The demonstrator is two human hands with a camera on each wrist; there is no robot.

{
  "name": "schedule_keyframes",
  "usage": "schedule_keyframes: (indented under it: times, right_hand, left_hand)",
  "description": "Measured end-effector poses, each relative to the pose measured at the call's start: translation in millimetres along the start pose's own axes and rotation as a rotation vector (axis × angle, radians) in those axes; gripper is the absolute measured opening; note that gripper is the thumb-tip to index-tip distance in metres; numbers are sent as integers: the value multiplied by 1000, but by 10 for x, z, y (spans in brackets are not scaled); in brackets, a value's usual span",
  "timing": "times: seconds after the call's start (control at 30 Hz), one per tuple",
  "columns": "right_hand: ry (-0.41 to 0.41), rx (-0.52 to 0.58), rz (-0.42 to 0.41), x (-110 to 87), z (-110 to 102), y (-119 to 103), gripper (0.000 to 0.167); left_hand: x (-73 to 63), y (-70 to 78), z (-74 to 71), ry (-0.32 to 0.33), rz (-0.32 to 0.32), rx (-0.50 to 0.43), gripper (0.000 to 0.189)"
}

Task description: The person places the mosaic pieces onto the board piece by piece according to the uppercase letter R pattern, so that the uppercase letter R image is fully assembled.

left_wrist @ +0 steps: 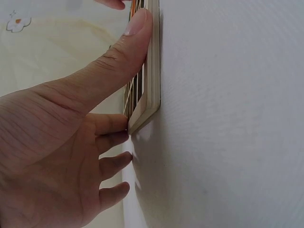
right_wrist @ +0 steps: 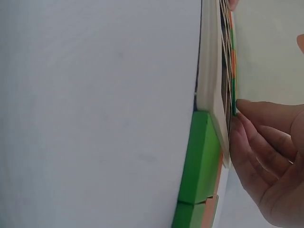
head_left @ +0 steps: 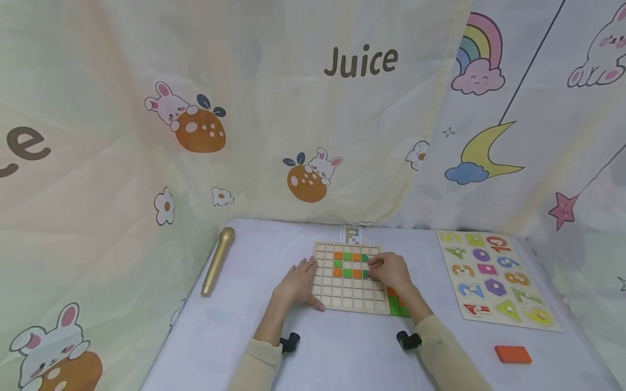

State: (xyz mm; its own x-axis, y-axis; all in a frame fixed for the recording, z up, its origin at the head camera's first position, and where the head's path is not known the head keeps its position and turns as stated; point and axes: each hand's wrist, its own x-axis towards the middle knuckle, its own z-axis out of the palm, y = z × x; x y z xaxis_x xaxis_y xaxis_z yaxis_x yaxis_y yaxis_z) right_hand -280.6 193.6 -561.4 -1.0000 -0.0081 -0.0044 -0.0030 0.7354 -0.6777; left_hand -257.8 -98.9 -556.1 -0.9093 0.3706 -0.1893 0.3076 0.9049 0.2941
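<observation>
A square wooden grid board (head_left: pixel 344 296) lies on the white-covered table. Orange tiles (head_left: pixel 357 274) and green tiles (head_left: pixel 348 273) fill some of its cells in rows. My left hand (head_left: pixel 297 282) rests at the board's left side, thumb along the near edge, fingers spread by the corner in the left wrist view. At the right end of the tile rows, my right hand (head_left: pixel 391 270) pinches a darker green tile (right_wrist: pixel 233 97) with its fingertips. That hand covers part of the board's right side.
Green blocks (right_wrist: pixel 199 156) and orange pieces lie against the board's right edge. Behind it is a patterned card (head_left: pixel 352 234). A number puzzle board (head_left: pixel 501 279) lies to the right, an orange block (head_left: pixel 512 354) nearer, and a gold tube (head_left: pixel 218 262) at far left. Printed cloth hangs behind.
</observation>
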Motion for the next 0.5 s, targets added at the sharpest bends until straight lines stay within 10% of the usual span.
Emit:
schedule_keyframes:
  times: [0.5]
  right_hand:
    - [-33, 77, -32, 35, 20, -15, 25]
  left_hand:
    - [6, -11, 5, -6, 2, 5, 139]
